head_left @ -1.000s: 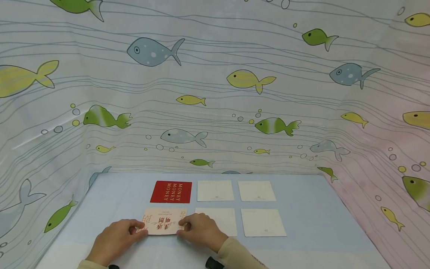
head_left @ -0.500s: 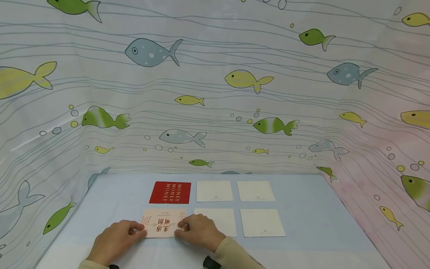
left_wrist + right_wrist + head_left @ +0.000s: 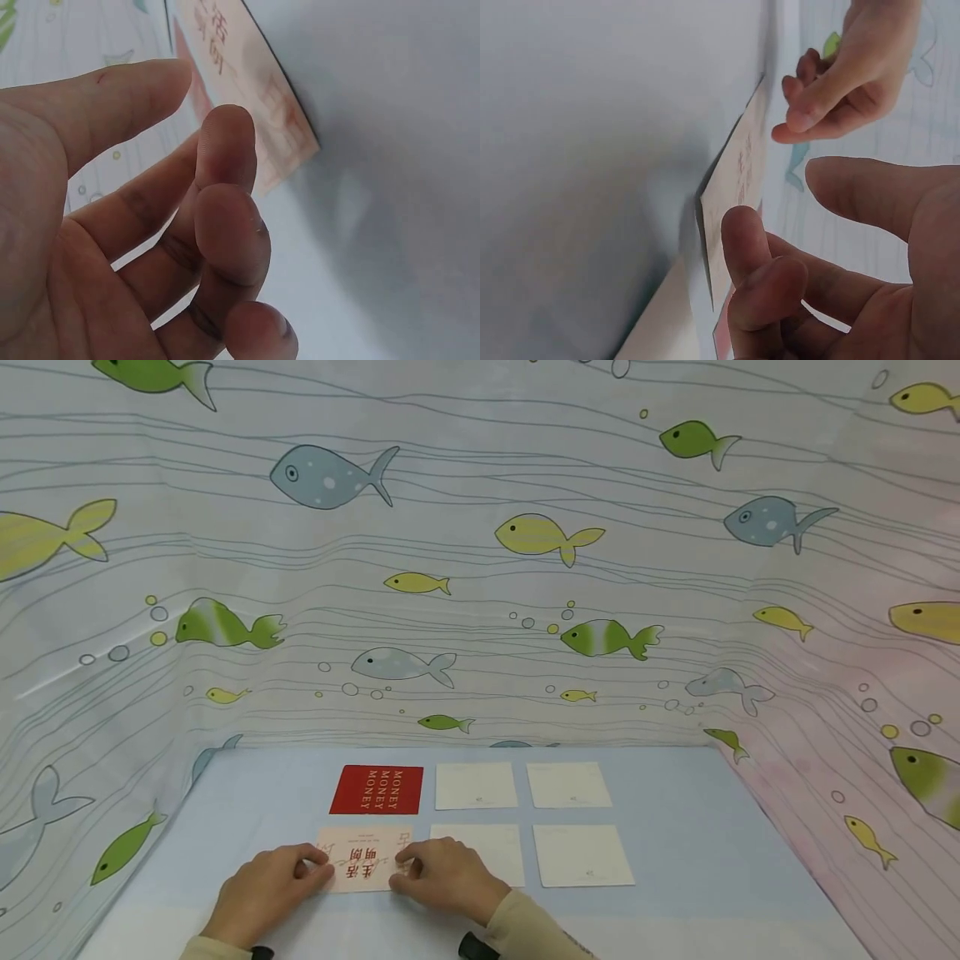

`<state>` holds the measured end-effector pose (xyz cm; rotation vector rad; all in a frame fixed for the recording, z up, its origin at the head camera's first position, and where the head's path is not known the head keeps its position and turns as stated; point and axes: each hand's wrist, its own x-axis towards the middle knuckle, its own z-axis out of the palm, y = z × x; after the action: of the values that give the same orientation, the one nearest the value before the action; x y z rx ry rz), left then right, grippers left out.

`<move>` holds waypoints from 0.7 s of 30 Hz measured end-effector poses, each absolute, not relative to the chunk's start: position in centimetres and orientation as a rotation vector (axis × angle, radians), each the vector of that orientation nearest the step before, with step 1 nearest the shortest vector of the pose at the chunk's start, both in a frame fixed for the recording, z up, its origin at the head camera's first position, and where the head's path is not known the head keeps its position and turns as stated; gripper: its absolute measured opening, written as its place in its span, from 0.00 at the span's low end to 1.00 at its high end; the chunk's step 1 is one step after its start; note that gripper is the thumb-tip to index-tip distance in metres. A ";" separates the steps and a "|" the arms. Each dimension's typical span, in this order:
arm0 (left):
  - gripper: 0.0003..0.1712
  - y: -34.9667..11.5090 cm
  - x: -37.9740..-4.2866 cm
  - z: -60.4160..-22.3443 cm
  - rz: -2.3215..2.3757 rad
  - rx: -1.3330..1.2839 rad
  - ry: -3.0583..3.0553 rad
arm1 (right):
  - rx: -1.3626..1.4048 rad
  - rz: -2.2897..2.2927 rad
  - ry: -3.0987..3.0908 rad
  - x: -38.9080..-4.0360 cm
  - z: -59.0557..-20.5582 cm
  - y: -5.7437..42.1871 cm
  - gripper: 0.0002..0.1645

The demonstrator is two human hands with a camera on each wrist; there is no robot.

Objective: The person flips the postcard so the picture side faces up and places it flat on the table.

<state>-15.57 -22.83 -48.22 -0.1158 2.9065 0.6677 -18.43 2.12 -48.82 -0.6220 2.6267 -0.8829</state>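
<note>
Pink card point(image 3: 358, 860), red card point(image 3: 352, 792) at its 12 o'clock: print up, seemingly done. Four white cards point(image 3: 583, 856), 2–3 o'clock, seemingly left. Left hand point(image 3: 266, 889), right hand point(image 3: 450, 881): fingers loose, grasping nothing.

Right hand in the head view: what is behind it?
A white card and the lower-right corner of the pink card. The white card's top strip and right side show; the right hand hides its lower-left part and that pink corner.
</note>
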 end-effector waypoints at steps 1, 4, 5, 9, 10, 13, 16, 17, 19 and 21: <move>0.16 -22.7 -15.6 -48.2 0.671 -0.112 2.913 | -0.630 -0.890 2.633 -18.5 -48.8 2.3 0.19; 0.15 -22.3 -15.7 -48.0 0.688 -0.097 2.928 | -0.646 -0.922 2.638 -18.6 -48.6 2.8 0.18; 0.15 -22.2 -15.8 -48.0 0.689 -0.093 2.930 | -0.654 -0.935 2.637 -18.6 -48.6 2.9 0.18; 0.16 -21.8 -16.1 -47.9 0.685 -0.085 2.937 | -0.684 -0.972 2.635 -18.6 -48.3 3.6 0.18; 0.16 -21.7 -16.1 -47.8 0.682 -0.090 2.937 | -0.688 -0.981 2.637 -18.6 -48.2 3.8 0.18; 0.17 -21.5 -16.3 -47.7 0.678 -0.089 2.946 | -0.689 -1.006 2.651 -18.8 -47.9 4.4 0.19; 0.19 -21.3 -16.5 -47.5 0.686 -0.077 2.959 | -0.674 -1.047 2.654 -19.2 -47.5 5.2 0.19; 0.20 -21.2 -16.6 -47.5 0.688 -0.070 2.965 | -0.671 -1.058 2.659 -19.4 -47.5 5.5 0.20; 0.20 -21.0 -16.8 -47.4 0.690 -0.056 2.977 | -0.664 -1.084 2.665 -19.8 -47.3 6.1 0.21; 0.21 -20.7 -17.0 -47.3 0.698 -0.042 2.985 | -0.654 -1.106 2.678 -20.2 -47.2 6.8 0.22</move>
<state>-16.99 -20.71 -47.29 -0.0423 2.9854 0.6976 -20.19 6.78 -47.19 -0.6541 2.6779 -1.1062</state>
